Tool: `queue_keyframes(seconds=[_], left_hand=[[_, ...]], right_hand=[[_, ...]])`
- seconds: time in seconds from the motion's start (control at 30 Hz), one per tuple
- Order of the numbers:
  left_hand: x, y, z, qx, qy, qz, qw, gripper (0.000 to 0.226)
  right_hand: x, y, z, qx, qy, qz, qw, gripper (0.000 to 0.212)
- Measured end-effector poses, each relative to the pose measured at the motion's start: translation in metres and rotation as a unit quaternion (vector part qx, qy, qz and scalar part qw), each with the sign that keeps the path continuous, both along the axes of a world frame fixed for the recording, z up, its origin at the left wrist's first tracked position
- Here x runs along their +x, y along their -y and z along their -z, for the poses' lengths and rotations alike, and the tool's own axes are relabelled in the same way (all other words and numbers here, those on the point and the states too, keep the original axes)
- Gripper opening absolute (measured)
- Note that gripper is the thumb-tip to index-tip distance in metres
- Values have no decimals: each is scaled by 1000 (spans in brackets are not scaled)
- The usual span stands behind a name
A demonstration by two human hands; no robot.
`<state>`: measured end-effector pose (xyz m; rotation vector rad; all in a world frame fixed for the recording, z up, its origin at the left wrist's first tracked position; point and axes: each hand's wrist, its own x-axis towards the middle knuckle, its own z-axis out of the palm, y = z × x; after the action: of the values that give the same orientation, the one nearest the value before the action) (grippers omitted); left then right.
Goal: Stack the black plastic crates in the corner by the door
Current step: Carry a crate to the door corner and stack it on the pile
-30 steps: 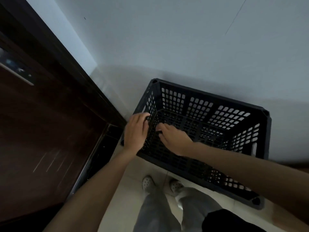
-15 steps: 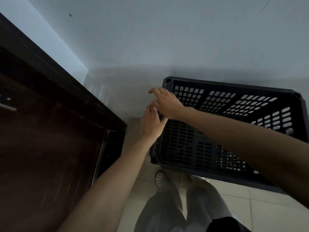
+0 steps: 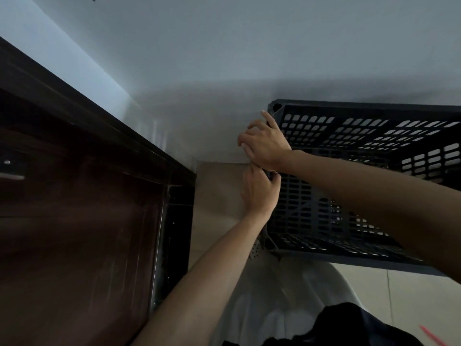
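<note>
One black plastic crate (image 3: pixel 374 107) with perforated walls fills the right side of the head view, its far side close to the white wall. It is open on top and I see nothing in it. My left hand (image 3: pixel 259 193) grips the crate's left rim, thumb wrapped over the edge. My right hand (image 3: pixel 267 146) lies just above it on the same rim near the far-left corner, fingers hooked over the outer side. My right forearm crosses over the crate and hides part of its inside. No second crate is visible.
A dark wooden door (image 3: pixel 74 221) and its black frame (image 3: pixel 179 208) stand at the left. A strip of tiled floor (image 3: pixel 217 191) lies between frame and crate. The white wall (image 3: pixel 249 46) closes the corner behind. My grey-trousered legs (image 3: pixel 287 295) stand below the crate.
Both hands have moved from the crate's left wall up to its left rim. The crate now sits further right in view, with more floor showing between it and the door frame.
</note>
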<state>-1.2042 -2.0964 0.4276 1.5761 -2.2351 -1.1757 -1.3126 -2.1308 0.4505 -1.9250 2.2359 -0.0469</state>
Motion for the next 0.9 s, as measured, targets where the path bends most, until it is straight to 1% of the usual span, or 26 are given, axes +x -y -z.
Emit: queue_keyframes(seconds=[0.37,0.53,0.6,0.67,0.73,0.83,0.87,0.9], left_hand=[[0,-1,-3,33,-32,-1,999,28],[0,-1,-5,32,-9,-1,999,28],[0,-2,-7,27,-13,1,1000,26],[0,-3,-9,24,-19,3,1000,31],[0,-4,-8,6,-12,5,1000,43],[2,-10,-14,-9,27,10,1000,61],[3,-14,-17,-5,35,6,999,67],[6,-18,-20,0,38,0,999,70]], right_hand=[[0,1,5,-22,8,12,1000,29],[-1,0,6,-25,7,9,1000,32],[0,0,5,-21,4,9,1000,33],[0,0,1,-3,1,2,1000,35],[-4,0,-4,39,12,-26,999,37],[-13,1,-16,114,80,-42,989,38],[-14,-1,-21,113,89,-37,989,38],[-14,-4,-24,93,83,-34,992,38]])
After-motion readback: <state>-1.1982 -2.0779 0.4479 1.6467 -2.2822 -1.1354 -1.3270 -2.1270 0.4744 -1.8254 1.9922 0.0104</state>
